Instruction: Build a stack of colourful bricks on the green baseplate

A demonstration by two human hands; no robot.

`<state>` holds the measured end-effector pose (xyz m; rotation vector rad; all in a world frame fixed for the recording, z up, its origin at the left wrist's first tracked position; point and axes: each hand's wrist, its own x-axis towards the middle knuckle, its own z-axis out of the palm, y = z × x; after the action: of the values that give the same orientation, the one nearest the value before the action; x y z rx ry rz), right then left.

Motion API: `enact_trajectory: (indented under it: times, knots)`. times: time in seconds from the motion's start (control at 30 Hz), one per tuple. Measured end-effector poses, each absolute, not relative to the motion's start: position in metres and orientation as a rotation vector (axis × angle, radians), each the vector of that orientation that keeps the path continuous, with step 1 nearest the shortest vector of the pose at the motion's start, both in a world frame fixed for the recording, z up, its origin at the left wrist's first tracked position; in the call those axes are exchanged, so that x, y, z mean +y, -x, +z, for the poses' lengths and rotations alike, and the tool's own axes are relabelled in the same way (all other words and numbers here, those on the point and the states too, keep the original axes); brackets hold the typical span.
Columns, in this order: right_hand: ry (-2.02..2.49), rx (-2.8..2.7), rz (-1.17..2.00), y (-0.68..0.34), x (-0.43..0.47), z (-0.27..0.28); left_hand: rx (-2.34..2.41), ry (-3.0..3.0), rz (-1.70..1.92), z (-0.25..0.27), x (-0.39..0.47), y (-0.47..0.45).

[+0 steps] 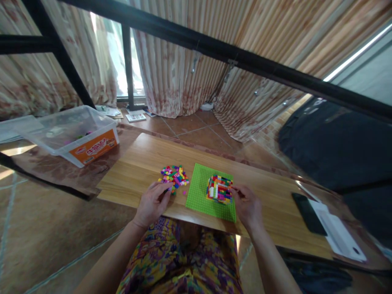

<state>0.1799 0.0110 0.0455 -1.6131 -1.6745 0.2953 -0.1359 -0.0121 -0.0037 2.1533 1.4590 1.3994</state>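
A small walled structure of multicoloured toy bricks (219,189) stands on a green baseplate (197,183), with white bricks showing at its near left. At the structure's right side is my right hand (248,204), its thumb and fingertips pinched together against the edge. Whether a small brick sits between those fingertips is too small to tell. To the left of the baseplate lies a heap of loose toy bricks (175,175) in many colours. My left hand (154,203) is at the heap's near left edge, thumb and forefinger closed together; what they pinch is hidden.
All this rests on a low wooden table (143,151). A clear plastic bin (92,122) with an orange label and some bricks inside stands to the left. A dark phone (308,213) and a white tray-like object (341,232) lie at the right end. A black metal bar (214,49) crosses above.
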Motion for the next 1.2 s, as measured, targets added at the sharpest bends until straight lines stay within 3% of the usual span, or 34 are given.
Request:
enact_trajectory:
  times: [0.43, 0.8, 1.2]
  knots:
    - [1.656, -1.747, 0.215, -0.18, 0.026, 0.046, 1.473, -2.162, 1.403, -0.005, -0.011, 0.136]
    - [1.501, -0.947, 0.883, -0.176, 0.032, 0.027, 1.494, -2.162, 1.383, -0.004, -0.012, 0.136]
    - [1.298, -0.654, 1.086, -0.171, 0.036, 0.012, 1.544, -2.114, 1.379, -0.004, -0.011, 0.135]
